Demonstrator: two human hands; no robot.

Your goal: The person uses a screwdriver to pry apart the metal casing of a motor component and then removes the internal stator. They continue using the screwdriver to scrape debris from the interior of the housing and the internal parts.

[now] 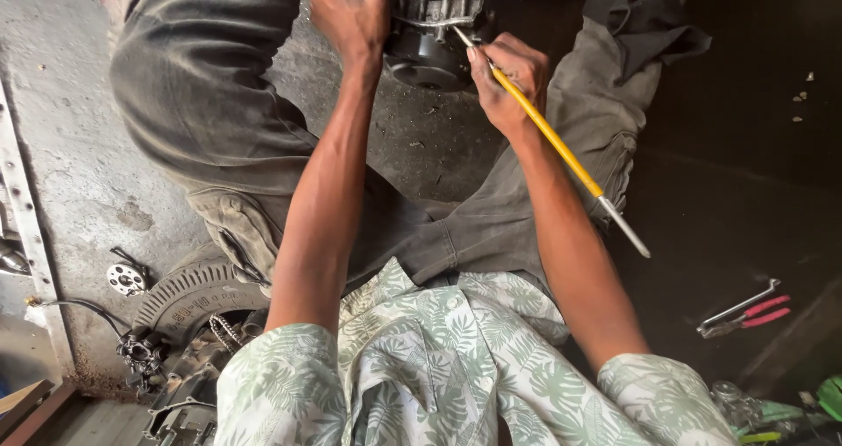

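We sit on the concrete floor [79, 148] with our knees apart, and the dark metal engine part [434, 42] lies between them at twelve o'clock, near the top edge of the view. Our left hand [351, 16] is curled over its left side, fingers closed on the casing and partly hidden behind it. Our right hand [509, 82] pinches a yellow-handled paintbrush [548, 135] close to its front end; the tip touches the ribbed silver rim of the part, and the long handle with its metal end slants away toward four o'clock, across our right forearm.

A dark cloth [649, 21] is draped over our right knee at one o'clock. At four o'clock, well apart from the hands, pliers with red handles [745, 314] lie on the dark floor, a slim metal tool just beside them. At eight o'clock we see a ribbed round drum [189, 292], a small perforated disc [127, 279] near it, and a chain and cable fittings below. Green-handled tools [789, 411] show at five o'clock, partly cut off.
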